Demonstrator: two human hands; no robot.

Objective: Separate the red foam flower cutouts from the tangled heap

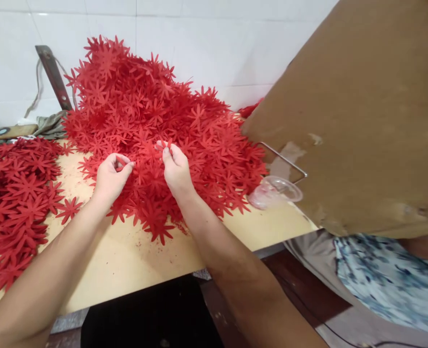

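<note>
A tall heap of red flower-shaped cutouts point(195, 125), with long narrow petals, covers the middle of the table. At its front, my right hand point(178, 171) pinches a red flower cutout point(164, 145) between thumb and fingers. A short way to the left, my left hand point(112, 174) is closed in a pinch over the heap's edge. Red shows inside its finger loop, but I cannot make out what the fingertips hold. One loose red flower point(69, 210) lies by my left forearm.
A second pile of red flowers point(21, 193) fills the table's left side. A clear plastic container point(277, 189) stands right of the heap, beside a large brown board point(366, 111). A metal bar point(53, 77) leans at the tiled wall. A person's patterned clothing point(388, 275) shows lower right.
</note>
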